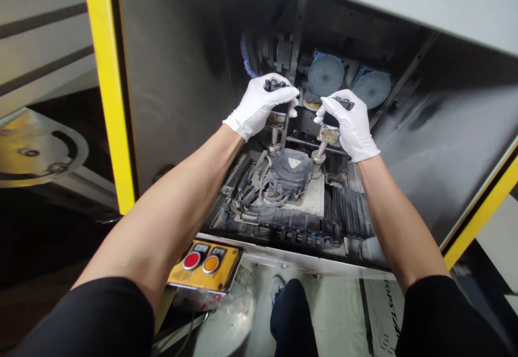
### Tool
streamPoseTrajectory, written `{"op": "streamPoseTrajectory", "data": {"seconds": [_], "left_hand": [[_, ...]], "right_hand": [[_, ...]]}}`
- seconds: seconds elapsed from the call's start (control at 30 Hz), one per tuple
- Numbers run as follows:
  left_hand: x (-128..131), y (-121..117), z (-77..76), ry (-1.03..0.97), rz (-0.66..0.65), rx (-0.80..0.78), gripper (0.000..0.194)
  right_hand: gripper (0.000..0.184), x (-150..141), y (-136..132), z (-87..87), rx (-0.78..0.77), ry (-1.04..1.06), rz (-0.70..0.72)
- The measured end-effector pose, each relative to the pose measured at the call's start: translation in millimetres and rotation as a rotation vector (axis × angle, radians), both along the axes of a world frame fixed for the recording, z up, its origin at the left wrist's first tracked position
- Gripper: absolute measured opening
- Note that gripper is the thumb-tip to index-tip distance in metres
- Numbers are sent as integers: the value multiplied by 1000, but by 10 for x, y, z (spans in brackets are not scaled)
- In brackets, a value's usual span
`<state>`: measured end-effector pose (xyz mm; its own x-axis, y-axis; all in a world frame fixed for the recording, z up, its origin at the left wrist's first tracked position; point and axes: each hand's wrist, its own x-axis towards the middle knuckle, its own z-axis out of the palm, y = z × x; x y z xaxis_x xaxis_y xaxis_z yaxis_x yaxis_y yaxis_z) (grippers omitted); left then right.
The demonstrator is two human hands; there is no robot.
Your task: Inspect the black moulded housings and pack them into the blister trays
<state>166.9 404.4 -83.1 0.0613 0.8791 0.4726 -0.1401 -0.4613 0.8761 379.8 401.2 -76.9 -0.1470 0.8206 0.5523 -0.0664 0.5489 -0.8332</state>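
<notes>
Inside a machine, my white-gloved left hand (263, 103) is closed around a dark, block-shaped part (280, 107) on top of a metal spindle (275, 138). Opposite it, my white-gloved right hand (352, 122) grips a similar dark part (331, 119). Below that one, a worn brownish holder (328, 134) tops a second, tilted spindle (319, 154). Gloved fingers cover much of both parts, so their exact kind does not show. Between and below my hands sits a dusty dark housing (291, 170) with a pale triangular label.
Two round grey discs (326, 74) are mounted at the back, beyond my hands. Cables and a black cable chain (299, 227) run along the front. Metal walls (174, 76) enclose both sides. A yellow control box (224, 276) with red and orange buttons sits at the lower left.
</notes>
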Motion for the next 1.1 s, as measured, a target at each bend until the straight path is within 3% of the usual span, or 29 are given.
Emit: {"op": "streamPoseTrajectory", "data": {"seconds": [0.13,0.27,0.4,0.53,0.87,1.1], "left_hand": [[-63,-32,46,12,-80,-11,37],[-106,-29,182,-55,-247,-216,37],[-49,-37,227,-54,-186,-302,27],[1,-81,198,-84,-129,-239,19],[25,-138,253,-98,-107,-228,26],[36,-93,228,-55,-158,-264,27]], "right_hand": [[40,9,-91,120,-120,9,29],[51,-21,-144,249,-296,29,72],[49,-75,-136,258,-396,62,57],[45,-89,-130,217,-396,60,42],[54,-95,-125,146,-288,0,-52],[52,-149,-22,175,-395,-28,-52]]}}
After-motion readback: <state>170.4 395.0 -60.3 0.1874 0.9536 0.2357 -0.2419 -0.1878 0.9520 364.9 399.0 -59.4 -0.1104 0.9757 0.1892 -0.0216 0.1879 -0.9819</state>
